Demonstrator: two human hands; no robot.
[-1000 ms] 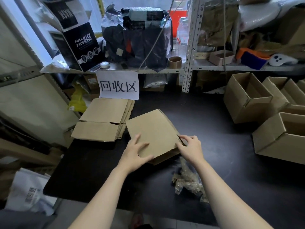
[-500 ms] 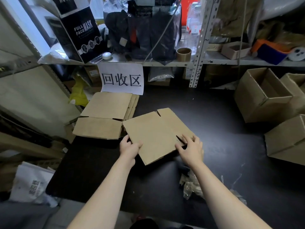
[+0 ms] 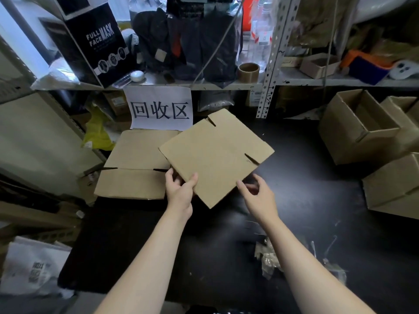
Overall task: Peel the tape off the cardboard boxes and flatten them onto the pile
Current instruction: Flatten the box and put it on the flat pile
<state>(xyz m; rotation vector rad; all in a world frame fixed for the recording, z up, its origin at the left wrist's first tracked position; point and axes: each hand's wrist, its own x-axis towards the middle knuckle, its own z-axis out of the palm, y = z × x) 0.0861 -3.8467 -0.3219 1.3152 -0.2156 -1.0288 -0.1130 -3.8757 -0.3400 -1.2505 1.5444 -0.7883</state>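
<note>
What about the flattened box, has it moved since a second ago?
Yes. The flattened box has moved away, toward the paper sign; its far corner now reaches the sign's right edge.

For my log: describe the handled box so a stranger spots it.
Find the white sign under the shelf. Below it lies the pile of flat boxes. The box is the flat one overlapping its right side, alone gripped by the left hand.

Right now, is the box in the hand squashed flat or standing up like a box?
Flat. The cardboard box looks like one thin sheet with flap slits showing, pinched by the left hand.
</note>
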